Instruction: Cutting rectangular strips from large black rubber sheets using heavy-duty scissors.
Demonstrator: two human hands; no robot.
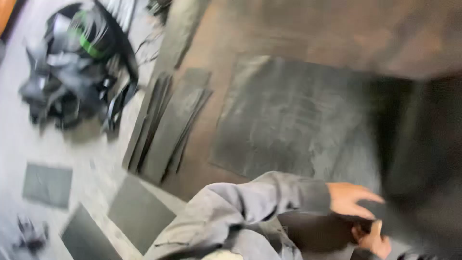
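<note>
Both hands, left hand over right hand, grip pinching dark sheet.

I see my left arm in a loose grey jacket sleeve, creased at the elbow, ending in a darker ribbed cuff; both hands bare.

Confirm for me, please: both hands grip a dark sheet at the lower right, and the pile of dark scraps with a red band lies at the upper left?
Not quite: the head view shows the band is green, not red. Left hand and right hand grip the dark sheet; the scrap pile lies upper left.
</note>
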